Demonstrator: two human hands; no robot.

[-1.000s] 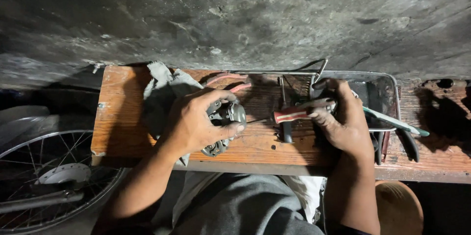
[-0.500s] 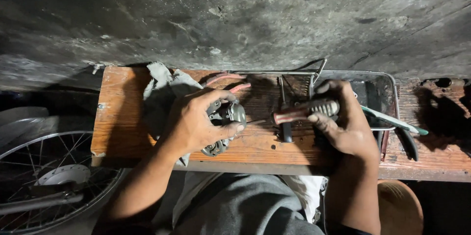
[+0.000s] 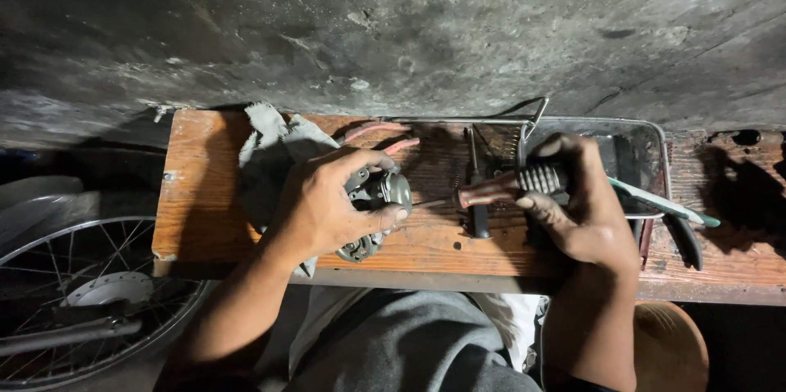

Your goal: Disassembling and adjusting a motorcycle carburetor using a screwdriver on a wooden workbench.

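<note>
My left hand (image 3: 332,204) grips a small grey metal engine part (image 3: 375,205) resting on the wooden bench (image 3: 196,187), on top of a grey rag (image 3: 270,155). My right hand (image 3: 577,208) holds a screwdriver (image 3: 499,187) with a reddish-brown and ribbed grey handle. Its thin shaft points left toward the metal part, with the tip close to or touching it. Both forearms reach up from the bottom of the view.
A shallow metal tray (image 3: 639,146) sits at the right with a green-handled tool (image 3: 663,205) across it. Pink-handled pliers (image 3: 385,137) and another dark tool (image 3: 476,187) lie on the bench. A spoked wheel (image 3: 74,294) stands at lower left. A rough concrete wall rises behind.
My right hand has shifted its hold on the screwdriver handle, curling the fingers more tightly around it. The left hand stays on the metal part.
</note>
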